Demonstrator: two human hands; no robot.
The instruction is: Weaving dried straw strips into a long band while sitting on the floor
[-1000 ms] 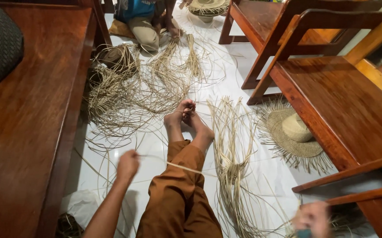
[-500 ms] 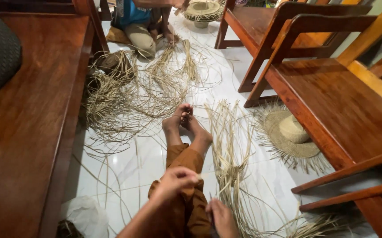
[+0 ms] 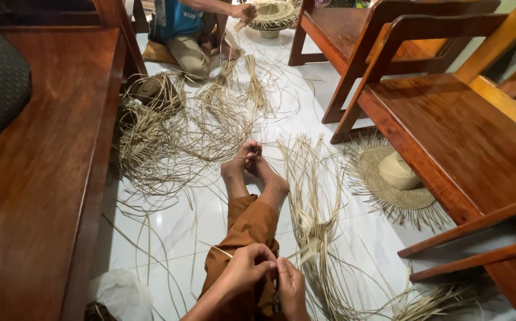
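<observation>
At the bottom centre of the frame, the left hand and right hand meet over rust-brown trousers, fingers pinched shut on a thin pale straw strip. Loose dry straw strands fan across the glossy white floor; a woven hat lies centre right.

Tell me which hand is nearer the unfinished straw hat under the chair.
Right. The right hand sits over the lap on the side toward the straw hat; the left hand touches it, on the far side.

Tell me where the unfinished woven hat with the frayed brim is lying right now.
In the head view the woven hat lies on the white tiled floor at the person's right, half under the edge of the wooden chair, just beyond the long straw bundle.
</observation>
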